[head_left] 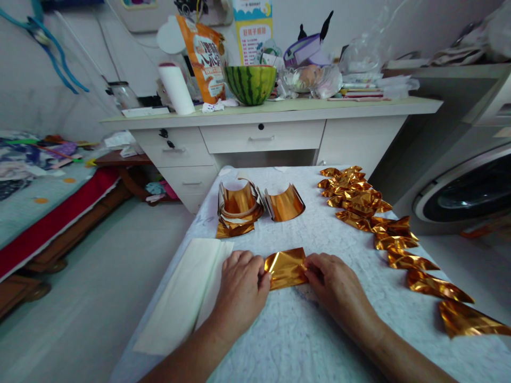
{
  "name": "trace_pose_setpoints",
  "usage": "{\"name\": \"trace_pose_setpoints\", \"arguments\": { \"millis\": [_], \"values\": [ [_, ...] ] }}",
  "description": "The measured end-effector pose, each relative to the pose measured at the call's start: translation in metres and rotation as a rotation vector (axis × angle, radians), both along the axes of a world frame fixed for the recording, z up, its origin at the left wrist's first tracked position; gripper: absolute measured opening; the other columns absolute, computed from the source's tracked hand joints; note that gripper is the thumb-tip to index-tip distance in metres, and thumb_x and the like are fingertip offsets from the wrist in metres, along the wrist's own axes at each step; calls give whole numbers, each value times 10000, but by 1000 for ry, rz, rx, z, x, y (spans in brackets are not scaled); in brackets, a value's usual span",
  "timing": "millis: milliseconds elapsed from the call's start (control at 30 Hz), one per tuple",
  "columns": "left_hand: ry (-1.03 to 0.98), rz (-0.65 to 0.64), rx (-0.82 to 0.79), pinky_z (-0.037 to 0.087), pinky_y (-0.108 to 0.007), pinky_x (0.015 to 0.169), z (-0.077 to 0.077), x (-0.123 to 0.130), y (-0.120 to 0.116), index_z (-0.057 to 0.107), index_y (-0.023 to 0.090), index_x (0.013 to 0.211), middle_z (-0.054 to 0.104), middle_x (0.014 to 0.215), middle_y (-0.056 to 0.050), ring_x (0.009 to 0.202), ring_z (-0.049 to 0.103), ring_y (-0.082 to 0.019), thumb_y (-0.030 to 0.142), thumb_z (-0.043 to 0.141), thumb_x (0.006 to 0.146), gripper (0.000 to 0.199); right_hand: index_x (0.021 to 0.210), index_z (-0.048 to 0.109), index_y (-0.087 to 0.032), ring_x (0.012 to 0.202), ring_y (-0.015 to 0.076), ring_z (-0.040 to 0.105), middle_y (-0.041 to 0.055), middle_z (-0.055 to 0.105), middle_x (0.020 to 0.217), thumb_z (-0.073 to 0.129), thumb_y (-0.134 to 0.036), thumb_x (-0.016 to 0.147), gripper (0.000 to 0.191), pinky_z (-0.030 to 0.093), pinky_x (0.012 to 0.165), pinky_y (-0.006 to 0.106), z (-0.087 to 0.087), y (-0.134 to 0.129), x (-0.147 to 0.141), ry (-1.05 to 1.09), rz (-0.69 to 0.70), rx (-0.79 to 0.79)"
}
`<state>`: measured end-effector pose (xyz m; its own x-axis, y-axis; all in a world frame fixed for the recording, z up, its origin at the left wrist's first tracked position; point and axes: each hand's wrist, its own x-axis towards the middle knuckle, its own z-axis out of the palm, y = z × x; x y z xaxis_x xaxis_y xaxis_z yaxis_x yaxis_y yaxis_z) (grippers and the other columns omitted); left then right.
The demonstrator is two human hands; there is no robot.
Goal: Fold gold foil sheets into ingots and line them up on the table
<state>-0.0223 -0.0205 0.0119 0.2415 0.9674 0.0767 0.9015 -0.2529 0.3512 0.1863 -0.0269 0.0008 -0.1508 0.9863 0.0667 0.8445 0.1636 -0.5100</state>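
Note:
A flat piece of gold foil (285,267) is stretched between my two hands above the cloth-covered table. My left hand (244,279) pinches its left edge, and my right hand (330,281) pinches the right edge. Beyond them stand curled gold foil sheets, a stacked bundle (239,205) and a smaller curved piece (286,203) beside it. Twisted gold foil pieces (355,199) run in a line down the table's right side. White paper sheets (179,292) lie to the left, partly under my left hand and forearm.
The table (319,330) has a pale patterned cover. Behind it is a white desk (263,127) holding half a watermelon (250,84), an orange snack bag (204,61) and a white roll (176,89). A washing machine (459,186) stands right, a bed (51,191) left.

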Motion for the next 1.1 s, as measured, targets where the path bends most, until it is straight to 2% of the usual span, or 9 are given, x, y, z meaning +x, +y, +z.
{"name": "trace_pose_setpoints", "arguments": {
  "millis": [133, 233, 367, 500, 633, 800, 1100],
  "values": [
    [-21, 43, 36, 356, -381, 826, -3, -3, 0, 540, 210, 804, 554, 912, -24, 947, 471, -243, 216, 619, 805, 79, 865, 650, -204, 762, 195, 565, 41, 608, 822, 503, -153, 896, 158, 417, 675, 296, -1, -1, 1, 3, 52, 32],
    [-47, 66, 42, 360, -388, 848, -5, -3, 1, 517, 211, 884, 538, 942, -25, 961, 462, -243, 208, 624, 787, 145, 886, 681, -209, 787, 198, 548, 57, 605, 874, 501, -146, 913, 193, 414, 696, 310, 0, -2, -2, -30, 104, 109],
    [-73, 81, 59, 365, -392, 867, -7, -2, 1, 477, 211, 945, 527, 975, -28, 985, 460, -245, 198, 628, 770, 231, 1021, 690, -272, 884, 222, 545, 56, 638, 1021, 577, -146, 894, 211, 391, 749, 348, 1, -3, -6, -121, 263, 189],
    [-53, 80, 78, 376, -391, 852, -8, -1, 1, 467, 220, 918, 518, 965, -24, 970, 462, -245, 191, 621, 765, 219, 1131, 651, -276, 904, 230, 564, 63, 655, 1057, 587, -153, 901, 268, 376, 769, 368, -2, -4, -7, -236, 382, 219],
    [-47, 85, 93, 381, -413, 869, -8, 2, -1, 467, 217, 945, 511, 976, -32, 984, 463, -256, 198, 621, 757, 243, 1182, 631, -261, 916, 243, 576, 83, 657, 1087, 586, -150, 894, 312, 376, 767, 372, -3, -4, -7, -298, 391, 258],
    [-87, 84, 161, 373, -430, 933, -7, 6, -5, 432, 211, 1083, 483, 1080, -49, 1065, 450, -261, 173, 634, 730, 409, 1184, 630, -275, 924, 247, 580, 85, 652, 1106, 584, -147, 891, 323, 381, 764, 371, -4, -6, -8, -329, 378, 256],
    [-78, 54, 152, 384, -438, 908, -6, 4, -6, 443, 202, 1053, 498, 1058, -50, 1035, 460, -264, 191, 633, 747, 360, 1236, 606, -266, 954, 263, 574, 95, 639, 1127, 572, -123, 886, 380, 407, 780, 392, -5, -8, -9, -337, 367, 225]
  ]
}}
